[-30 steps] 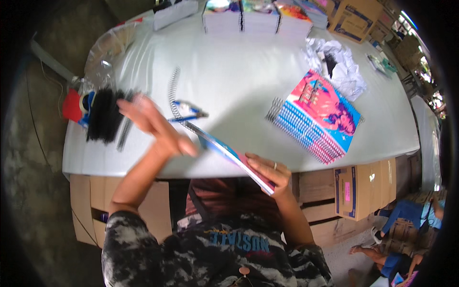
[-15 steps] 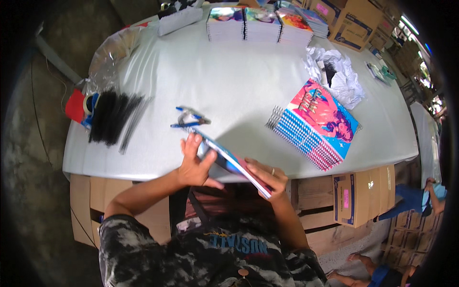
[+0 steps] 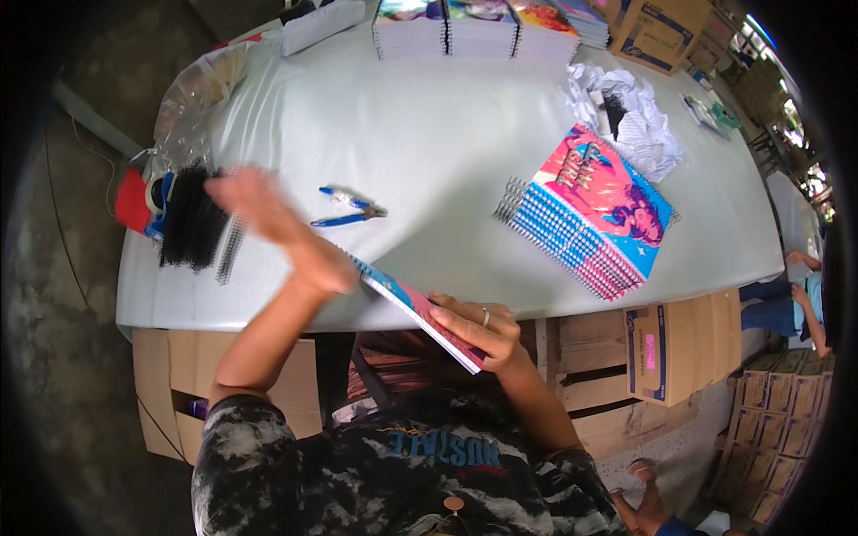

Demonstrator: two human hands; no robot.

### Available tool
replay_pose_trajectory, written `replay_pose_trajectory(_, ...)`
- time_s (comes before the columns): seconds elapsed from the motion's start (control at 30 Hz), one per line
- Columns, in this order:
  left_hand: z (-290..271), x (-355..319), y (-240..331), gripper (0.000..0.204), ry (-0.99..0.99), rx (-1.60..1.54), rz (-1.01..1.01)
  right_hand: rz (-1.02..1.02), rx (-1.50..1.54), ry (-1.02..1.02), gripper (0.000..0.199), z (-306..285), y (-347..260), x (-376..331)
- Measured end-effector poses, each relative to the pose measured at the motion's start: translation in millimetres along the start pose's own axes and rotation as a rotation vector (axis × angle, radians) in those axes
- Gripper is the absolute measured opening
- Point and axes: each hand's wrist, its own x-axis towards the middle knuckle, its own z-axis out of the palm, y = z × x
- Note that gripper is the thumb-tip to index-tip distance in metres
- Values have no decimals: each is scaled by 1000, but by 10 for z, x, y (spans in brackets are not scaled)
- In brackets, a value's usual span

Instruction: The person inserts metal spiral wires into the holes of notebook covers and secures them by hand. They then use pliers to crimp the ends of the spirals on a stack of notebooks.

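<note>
My right hand [image 3: 483,332] is closed around the lower end of a thin notebook [image 3: 416,308] with a pink and blue cover, held tilted over the table's front edge. Its far end points toward a pair of blue-handled nippers [image 3: 349,217] and a blue pen-like tool [image 3: 347,196]. My left hand [image 3: 277,223] is off the notebook and stretched toward a bundle of black spiral coils [image 3: 186,219]. Motion smears its fingers, so whether they hold anything is unclear. To the right stands a stack of spiral notebooks [image 3: 608,205] with pink and blue covers.
Crumpled white paper [image 3: 639,125] lies beyond the stack. Piles of thick notebooks [image 3: 483,36] line the table's far edge, near a cardboard box [image 3: 657,36]. A tape dispenser [image 3: 159,201] sits left of the coils. Another carton [image 3: 684,348] stands below the table at right.
My left hand has left the notebook and swung up and left to the coils. The right hand has drawn the notebook slightly left and keeps its hold.
</note>
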Motion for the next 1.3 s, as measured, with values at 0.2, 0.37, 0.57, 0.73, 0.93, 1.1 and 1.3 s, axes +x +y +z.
replay_pose_trajectory(0.2,-102,-156,447,105,-15,-49,336,1,-28,56,34,-5,-1,-23)
replay_pose_trajectory(0.37,100,-189,508,122,-318,-245,180,30,-24,92,37,7,-19,16)
replay_pose_trajectory(0.57,197,324,278,114,326,-161,-124,32,-38,-2,33,4,-43,-30)
replay_pose_trajectory(0.73,126,-108,498,110,-341,-377,114,-68,-328,-281,37,-49,-49,-204)
replay_pose_trajectory(0.93,38,717,520,42,-336,-368,157,170,-33,141,31,-69,-57,-47)
replay_pose_trajectory(1.1,282,632,569,36,-262,-315,145,517,242,276,28,-48,-139,47)
replay_pose_trajectory(1.3,386,839,513,85,295,-246,-14,153,-23,88,34,-43,-45,-49)
